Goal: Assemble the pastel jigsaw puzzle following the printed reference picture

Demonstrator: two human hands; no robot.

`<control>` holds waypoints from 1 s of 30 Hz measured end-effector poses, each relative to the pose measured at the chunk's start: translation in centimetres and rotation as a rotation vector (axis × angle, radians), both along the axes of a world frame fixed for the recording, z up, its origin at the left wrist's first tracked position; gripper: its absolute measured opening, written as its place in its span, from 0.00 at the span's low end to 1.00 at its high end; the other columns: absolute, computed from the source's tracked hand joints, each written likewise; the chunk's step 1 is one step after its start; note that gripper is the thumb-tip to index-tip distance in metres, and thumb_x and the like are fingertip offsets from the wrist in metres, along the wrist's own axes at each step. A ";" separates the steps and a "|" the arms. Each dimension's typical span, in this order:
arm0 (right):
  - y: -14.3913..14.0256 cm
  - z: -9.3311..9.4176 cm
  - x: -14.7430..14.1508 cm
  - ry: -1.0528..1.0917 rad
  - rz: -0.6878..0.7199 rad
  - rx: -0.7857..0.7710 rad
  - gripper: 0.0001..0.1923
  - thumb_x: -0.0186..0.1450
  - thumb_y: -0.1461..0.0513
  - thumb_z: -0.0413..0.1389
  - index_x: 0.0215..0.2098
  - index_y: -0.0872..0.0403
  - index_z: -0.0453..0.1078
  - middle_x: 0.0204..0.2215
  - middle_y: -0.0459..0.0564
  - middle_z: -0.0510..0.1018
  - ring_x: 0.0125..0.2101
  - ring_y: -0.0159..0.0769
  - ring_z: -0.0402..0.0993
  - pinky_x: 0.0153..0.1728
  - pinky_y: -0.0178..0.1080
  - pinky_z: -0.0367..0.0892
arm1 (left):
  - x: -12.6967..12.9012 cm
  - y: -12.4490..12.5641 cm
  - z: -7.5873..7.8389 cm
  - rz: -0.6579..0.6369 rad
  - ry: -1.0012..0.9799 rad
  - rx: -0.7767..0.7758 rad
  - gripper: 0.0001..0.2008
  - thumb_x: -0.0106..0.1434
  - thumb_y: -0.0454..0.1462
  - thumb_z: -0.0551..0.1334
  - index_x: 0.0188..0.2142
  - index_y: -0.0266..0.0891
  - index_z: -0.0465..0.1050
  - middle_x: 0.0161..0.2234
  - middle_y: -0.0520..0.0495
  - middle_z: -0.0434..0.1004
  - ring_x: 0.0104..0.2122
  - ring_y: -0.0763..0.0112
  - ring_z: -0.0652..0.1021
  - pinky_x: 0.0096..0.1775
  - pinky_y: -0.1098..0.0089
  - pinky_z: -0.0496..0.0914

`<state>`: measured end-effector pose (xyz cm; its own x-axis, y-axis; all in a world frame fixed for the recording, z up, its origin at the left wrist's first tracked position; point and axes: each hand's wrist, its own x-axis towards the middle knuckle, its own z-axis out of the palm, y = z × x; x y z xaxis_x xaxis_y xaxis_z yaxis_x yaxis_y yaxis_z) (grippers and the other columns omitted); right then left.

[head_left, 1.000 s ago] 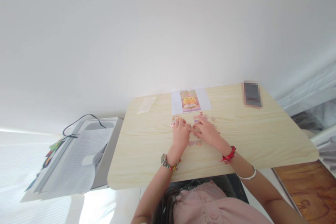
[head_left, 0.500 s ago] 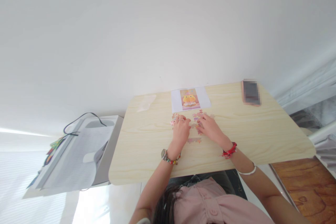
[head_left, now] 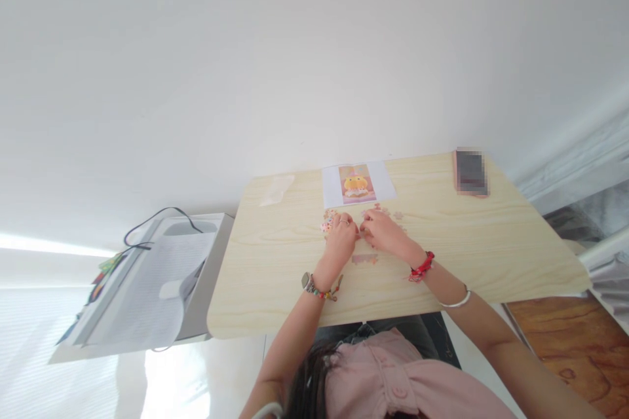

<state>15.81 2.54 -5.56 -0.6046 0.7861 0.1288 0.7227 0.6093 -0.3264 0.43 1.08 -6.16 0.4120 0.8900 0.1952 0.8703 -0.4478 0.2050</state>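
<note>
Puzzle pieces [head_left: 374,215] are scattered in a short row running left to right across the table [head_left: 275,288], just below a reference picture [head_left: 358,184] bearing no readable writing, and are covered by the left hand [head_left: 341,240] and right hand [head_left: 383,234], whose fingertips meet, curled, over pieces too small for a grip to be told.

Both hands meet over the scattered pastel puzzle pieces [head_left: 381,213] on the pale wooden tabletop [head_left: 275,288]. Just beyond their fingertips lies the white sheet with a yellow picture [head_left: 357,184]. Bare wood runs wide to either side; a blurred dark phone [head_left: 470,172] sits far right.
</note>
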 end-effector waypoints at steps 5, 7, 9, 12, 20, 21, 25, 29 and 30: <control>-0.5 0.0 -0.1 -0.018 -0.016 0.037 0.08 0.56 0.70 0.52 0.30 0.57 0.72 0.34 0.53 0.68 0.40 0.39 0.62 0.43 0.41 0.56 | -0.2 0.0 0.0 -0.025 0.012 0.011 0.04 0.54 0.34 0.63 0.29 0.33 0.71 0.36 0.43 0.64 0.40 0.63 0.65 0.44 0.58 0.62; -0.6 0.0 -0.1 0.001 -0.014 0.042 0.06 0.57 0.68 0.52 0.29 0.57 0.71 0.34 0.53 0.68 0.40 0.38 0.62 0.43 0.41 0.56 | -0.2 -0.1 0.2 -0.022 0.002 0.010 0.03 0.54 0.33 0.62 0.28 0.34 0.71 0.36 0.43 0.64 0.40 0.62 0.65 0.44 0.57 0.62; -0.7 0.1 -0.2 0.016 -0.006 0.055 0.06 0.58 0.66 0.52 0.27 0.56 0.71 0.33 0.53 0.68 0.39 0.38 0.62 0.42 0.41 0.57 | -0.3 -0.2 0.3 -0.008 -0.002 0.011 0.02 0.55 0.33 0.61 0.28 0.35 0.71 0.36 0.44 0.64 0.40 0.62 0.66 0.44 0.55 0.62; -0.8 0.3 -0.2 0.015 0.003 0.080 0.08 0.59 0.64 0.52 0.24 0.56 0.70 0.32 0.52 0.69 0.37 0.38 0.62 0.42 0.42 0.58 | -0.3 -0.4 0.4 0.014 0.004 0.009 0.02 0.55 0.32 0.60 0.29 0.35 0.71 0.36 0.43 0.64 0.40 0.63 0.66 0.44 0.56 0.63; -0.7 0.3 -0.3 -0.064 -0.064 0.121 0.05 0.59 0.66 0.53 0.26 0.57 0.69 0.34 0.54 0.69 0.39 0.40 0.64 0.42 0.42 0.59 | 0.1 -0.6 0.4 0.066 0.004 -0.001 0.05 0.58 0.30 0.56 0.29 0.34 0.71 0.35 0.43 0.64 0.41 0.63 0.65 0.43 0.58 0.63; -0.6 0.4 -0.4 -0.081 -0.056 0.121 0.05 0.59 0.66 0.53 0.27 0.58 0.69 0.35 0.54 0.69 0.39 0.40 0.64 0.43 0.42 0.59 | 0.1 -0.6 0.6 0.071 0.006 -0.012 0.05 0.57 0.30 0.56 0.29 0.34 0.71 0.35 0.43 0.64 0.41 0.63 0.65 0.43 0.58 0.63; -0.6 1.2 -0.1 -0.089 -0.050 0.133 0.06 0.60 0.65 0.51 0.30 0.59 0.69 0.37 0.56 0.69 0.41 0.41 0.64 0.43 0.43 0.59 | -0.3 -1.5 1.8 0.125 -0.003 -0.032 0.03 0.55 0.31 0.59 0.32 0.33 0.70 0.38 0.41 0.63 0.43 0.61 0.65 0.44 0.58 0.63; -2.4 2.0 1.3 0.019 -0.023 0.124 0.07 0.61 0.64 0.50 0.30 0.57 0.69 0.36 0.55 0.69 0.39 0.39 0.65 0.41 0.42 0.60 | -0.8 -3.8 2.8 0.095 -0.022 -0.042 0.05 0.55 0.31 0.60 0.33 0.33 0.70 0.38 0.42 0.63 0.42 0.62 0.66 0.46 0.57 0.62; -3.1 2.0 1.8 0.039 -0.014 0.118 0.07 0.62 0.63 0.50 0.31 0.56 0.69 0.35 0.54 0.69 0.38 0.39 0.66 0.40 0.42 0.61 | -0.8 -4.6 2.8 0.074 -0.030 -0.044 0.05 0.55 0.31 0.60 0.33 0.35 0.70 0.38 0.42 0.63 0.42 0.62 0.66 0.46 0.58 0.63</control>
